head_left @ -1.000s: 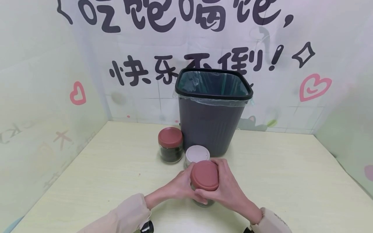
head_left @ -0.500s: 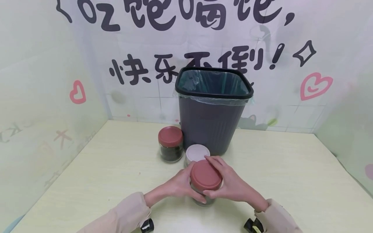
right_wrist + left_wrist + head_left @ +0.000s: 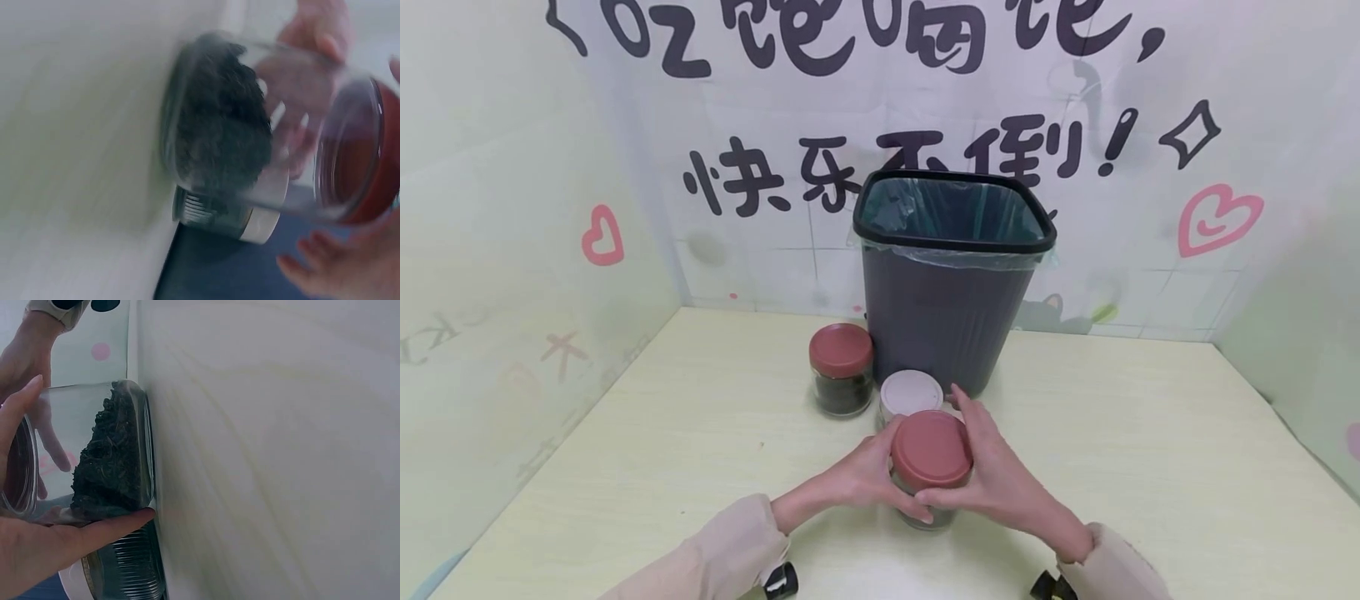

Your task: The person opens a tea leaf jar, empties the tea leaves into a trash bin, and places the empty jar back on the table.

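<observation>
A glass jar with a red screw lid (image 3: 932, 450) stands upright on the table, close to the person. Dark dried leaves (image 3: 112, 456) fill its lower part on a slope. My left hand (image 3: 861, 482) grips the jar from the left, thumb in front and fingers behind. Around the lid's right side my right hand (image 3: 1003, 479) is spread, its thumb at the front and its fingers reaching back. In the right wrist view its fingers (image 3: 331, 259) stand apart from the red lid (image 3: 381, 156). The left hand's far fingers are hidden behind the jar in the head view.
Directly behind the held jar is a jar with a white lid (image 3: 912, 393). Another red-lidded jar (image 3: 841, 375) with dark contents stands to its left. A dark grey bin (image 3: 943, 308) with a plastic liner rises behind them. Printed cloth walls surround the pale table (image 3: 700, 433).
My right hand has shifted about the lid, and its fingers have loosened and stretched farther back. The left hand and the jar have stayed in place.
</observation>
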Demonstrator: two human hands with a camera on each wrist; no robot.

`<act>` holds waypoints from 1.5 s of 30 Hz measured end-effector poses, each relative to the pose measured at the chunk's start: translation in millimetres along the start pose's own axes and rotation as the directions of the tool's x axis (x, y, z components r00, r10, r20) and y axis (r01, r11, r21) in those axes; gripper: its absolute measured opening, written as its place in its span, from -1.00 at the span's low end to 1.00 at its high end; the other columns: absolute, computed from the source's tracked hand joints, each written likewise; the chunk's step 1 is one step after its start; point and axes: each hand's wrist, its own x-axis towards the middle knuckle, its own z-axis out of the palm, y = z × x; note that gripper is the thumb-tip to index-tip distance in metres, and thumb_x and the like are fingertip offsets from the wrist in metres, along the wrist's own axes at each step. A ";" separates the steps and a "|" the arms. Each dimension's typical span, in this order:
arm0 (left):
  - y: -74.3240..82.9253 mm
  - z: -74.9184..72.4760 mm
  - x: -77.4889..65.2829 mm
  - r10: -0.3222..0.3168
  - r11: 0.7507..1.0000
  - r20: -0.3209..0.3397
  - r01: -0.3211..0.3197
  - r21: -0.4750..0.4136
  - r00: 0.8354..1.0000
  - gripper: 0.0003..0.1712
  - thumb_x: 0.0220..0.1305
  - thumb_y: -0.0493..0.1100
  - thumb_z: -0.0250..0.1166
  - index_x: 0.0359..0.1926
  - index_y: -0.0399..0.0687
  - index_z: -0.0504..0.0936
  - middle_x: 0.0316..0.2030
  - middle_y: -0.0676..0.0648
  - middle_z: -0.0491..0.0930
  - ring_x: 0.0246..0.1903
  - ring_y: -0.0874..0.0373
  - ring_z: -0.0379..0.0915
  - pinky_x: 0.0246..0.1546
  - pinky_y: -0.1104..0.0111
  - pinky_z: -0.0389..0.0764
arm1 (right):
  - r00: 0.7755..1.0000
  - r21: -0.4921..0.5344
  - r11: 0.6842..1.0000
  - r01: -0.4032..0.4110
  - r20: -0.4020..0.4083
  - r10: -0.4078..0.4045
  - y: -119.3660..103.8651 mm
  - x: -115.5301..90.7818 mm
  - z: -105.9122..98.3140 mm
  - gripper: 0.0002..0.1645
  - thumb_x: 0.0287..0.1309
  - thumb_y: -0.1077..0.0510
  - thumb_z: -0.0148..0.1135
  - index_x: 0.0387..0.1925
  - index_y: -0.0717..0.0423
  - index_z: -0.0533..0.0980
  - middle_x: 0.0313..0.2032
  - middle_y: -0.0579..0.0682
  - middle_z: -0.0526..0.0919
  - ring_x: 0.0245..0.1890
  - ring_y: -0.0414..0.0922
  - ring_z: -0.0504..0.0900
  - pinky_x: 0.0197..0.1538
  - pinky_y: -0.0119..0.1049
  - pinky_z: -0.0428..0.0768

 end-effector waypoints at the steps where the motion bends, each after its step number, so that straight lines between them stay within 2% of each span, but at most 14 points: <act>1: 0.0 -0.2 0.1 -0.002 1.000 -0.001 0.002 -0.003 1.000 -0.01 -0.27 -0.22 0.57 0.21 -0.10 0.21 0.11 -0.05 0.48 0.16 0.07 0.35 0.22 0.22 0.31 | 0.999 -0.032 0.999 -0.006 -0.048 0.004 -2.0 -0.7 3.0 0.32 -0.29 -0.15 0.53 0.36 0.31 0.00 0.18 0.22 0.31 0.08 0.01 0.43 -0.01 -0.10 0.55; 4: 0.4 -0.6 -0.3 -0.005 1.000 -0.001 0.005 -0.007 1.000 -0.01 -0.27 -0.22 0.57 0.22 -0.11 0.21 0.12 -0.07 0.48 0.17 0.05 0.35 0.21 0.21 0.31 | 0.984 -0.150 0.989 0.000 -0.174 -0.026 -6.6 -2.4 11.4 0.28 -0.35 -0.33 0.48 0.25 0.34 0.14 0.04 0.15 0.38 -0.06 -0.08 0.47 -0.15 -0.19 0.60; 6: 0.8 -0.7 -0.6 -0.006 1.000 -0.006 0.006 -0.003 1.000 -0.01 -0.26 -0.21 0.57 0.22 -0.11 0.21 0.12 -0.06 0.48 0.17 0.06 0.35 0.20 0.23 0.33 | 0.975 -0.201 0.980 0.006 -0.219 -0.050 -8.9 -2.9 15.5 0.25 -0.38 -0.39 0.46 0.18 0.32 0.19 -0.01 0.11 0.39 -0.11 -0.13 0.48 -0.21 -0.24 0.60; 9: 1.2 0.0 -0.9 -0.007 1.000 -0.015 0.008 0.015 1.000 -0.01 -0.27 -0.19 0.58 0.21 -0.09 0.22 0.11 -0.05 0.49 0.15 0.07 0.36 0.18 0.26 0.36 | 0.967 -0.223 0.975 0.009 -0.246 -0.065 -9.6 -2.9 19.6 0.17 -0.39 -0.36 0.48 0.12 0.29 0.23 -0.05 0.07 0.39 -0.15 -0.16 0.46 -0.23 -0.27 0.60; 14: 1.9 1.0 -1.2 -0.011 0.999 -0.028 0.012 0.030 1.000 -0.01 -0.29 -0.19 0.58 0.20 -0.09 0.24 0.10 -0.05 0.50 0.14 0.08 0.38 0.15 0.30 0.37 | 0.964 -0.211 0.976 0.046 -0.245 -0.099 -7.6 -2.0 21.2 0.04 -0.37 -0.22 0.53 0.06 0.26 0.28 -0.06 0.05 0.39 -0.12 -0.16 0.42 -0.18 -0.27 0.57; 18: 2.3 0.7 -1.3 -0.014 1.000 -0.020 0.014 0.021 1.000 -0.01 -0.29 -0.21 0.58 0.20 -0.10 0.23 0.10 -0.06 0.49 0.14 0.07 0.37 0.16 0.29 0.37 | 0.974 -0.171 0.983 0.069 -0.200 -0.103 -5.3 -1.9 18.2 0.00 -0.34 -0.18 0.53 0.07 0.23 0.28 -0.05 0.03 0.38 -0.11 -0.18 0.42 -0.14 -0.28 0.56; 24: 1.9 -0.3 -0.8 -0.010 1.000 -0.003 0.010 0.022 1.000 -0.01 -0.26 -0.21 0.57 0.21 -0.09 0.21 0.12 -0.06 0.48 0.15 0.07 0.36 0.18 0.27 0.36 | 0.991 -0.075 0.992 0.106 -0.073 -0.111 1.5 -0.2 8.2 -0.03 -0.19 -0.17 0.48 0.15 0.24 0.26 0.01 0.04 0.39 -0.06 -0.14 0.44 -0.08 -0.25 0.57; 30: 1.9 -0.6 -0.7 -0.003 1.000 -0.002 0.003 0.021 1.000 0.00 -0.27 -0.20 0.57 0.22 -0.09 0.21 0.11 -0.04 0.48 0.14 0.09 0.36 0.18 0.28 0.35 | 0.993 0.004 0.995 0.105 0.049 -0.105 8.2 2.5 -1.5 0.00 -0.20 -0.01 0.51 0.25 0.21 0.23 0.09 0.05 0.38 0.05 -0.09 0.40 0.01 -0.19 0.53; 36: 1.7 -0.3 -0.9 -0.006 1.000 0.001 0.006 0.011 1.000 0.01 -0.27 -0.21 0.57 0.23 -0.09 0.20 0.11 -0.04 0.48 0.14 0.10 0.36 0.18 0.29 0.35 | 0.984 0.034 0.994 0.106 0.142 -0.110 11.2 5.0 -8.2 0.06 -0.16 0.00 0.48 0.34 0.19 0.16 0.20 0.05 0.35 0.17 -0.05 0.32 0.09 -0.10 0.49; 40: 1.7 -0.5 -0.9 -0.016 1.000 0.008 0.016 0.006 1.000 0.02 -0.26 -0.21 0.57 0.24 -0.09 0.19 0.12 -0.04 0.47 0.15 0.09 0.35 0.19 0.29 0.34 | 0.980 0.049 0.994 0.102 0.168 -0.108 12.0 4.3 -9.7 0.13 -0.15 0.01 0.48 0.38 0.21 0.06 0.23 0.08 0.31 0.18 -0.06 0.31 0.12 -0.12 0.48; 45: 1.3 -0.8 -1.2 -0.036 0.999 0.006 0.036 0.007 0.999 0.00 -0.25 -0.19 0.57 0.22 -0.06 0.20 0.12 -0.02 0.48 0.16 0.09 0.35 0.19 0.26 0.34 | 0.989 0.065 0.995 0.069 0.127 -0.077 9.2 0.6 -5.0 0.30 -0.22 -0.05 0.52 0.42 0.20 -0.07 0.29 0.14 0.22 0.25 -0.03 0.23 0.19 -0.11 0.43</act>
